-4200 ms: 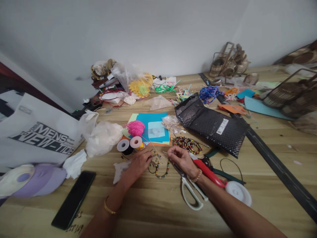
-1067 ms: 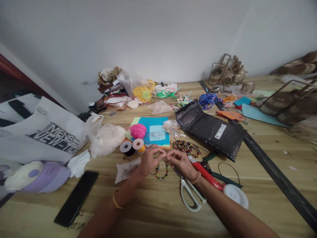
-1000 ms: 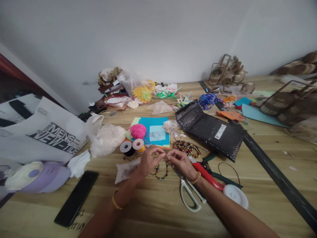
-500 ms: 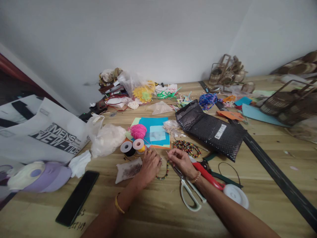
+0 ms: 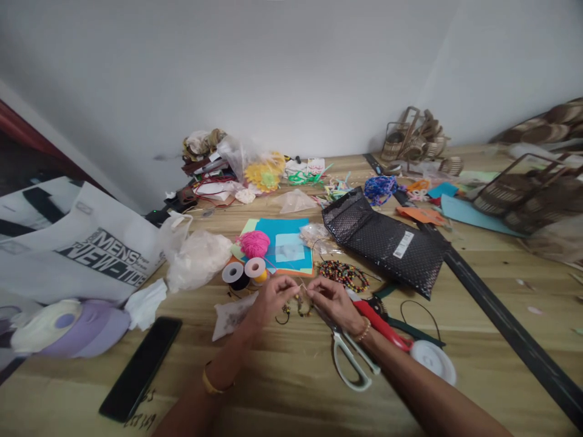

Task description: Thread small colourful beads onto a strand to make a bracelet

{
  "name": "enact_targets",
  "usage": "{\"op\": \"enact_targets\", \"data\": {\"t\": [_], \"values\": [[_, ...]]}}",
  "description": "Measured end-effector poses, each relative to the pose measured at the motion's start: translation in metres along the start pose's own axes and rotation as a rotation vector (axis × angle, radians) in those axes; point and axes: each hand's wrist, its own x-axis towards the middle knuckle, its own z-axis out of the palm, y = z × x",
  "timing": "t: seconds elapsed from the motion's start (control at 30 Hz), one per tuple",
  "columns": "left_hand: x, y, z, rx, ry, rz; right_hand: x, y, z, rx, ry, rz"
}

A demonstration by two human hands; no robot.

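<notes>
My left hand (image 5: 276,295) and my right hand (image 5: 334,302) meet over the table, each pinching a thin light cord (image 5: 303,284) between thumb and fingertips. Below them hangs or lies a short beaded strand (image 5: 304,308) of small dark, mixed-colour beads, partly hidden by the fingers. White-handled scissors (image 5: 350,367) lie under my right hand, their blades mostly covered. Beyond that hand is a coiled heap of multicoloured beads (image 5: 346,275). A small clear bag of dark beads (image 5: 231,315) rests beside my left wrist.
Spools of black thread (image 5: 235,280) and yellow thread (image 5: 257,273) stand near a pink yarn ball (image 5: 255,244). On the right lie red-handled pliers (image 5: 387,326), a white spool (image 5: 433,362) and a black bubble mailer (image 5: 387,240). A phone (image 5: 141,367) lies at left.
My left hand has turned and its fingertips have come to the right, up against the right fingertips at the cord. The beaded strand has shifted with it. My right hand stays nearly in place.
</notes>
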Motion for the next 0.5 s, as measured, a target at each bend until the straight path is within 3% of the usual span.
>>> {"op": "enact_targets", "data": {"t": [0.1,0.27,0.5], "values": [[-0.003,0.011,-0.006,-0.183,0.012,-0.025,-0.002,-0.011,0.001,-0.097,-0.042,-0.083],[-0.003,0.019,-0.008,-0.269,-0.008,-0.017,-0.004,-0.030,0.001,-0.290,-0.053,-0.321],[0.001,0.016,-0.009,-0.228,0.001,0.080,0.004,-0.061,0.002,-0.431,-0.194,-0.302]]}}
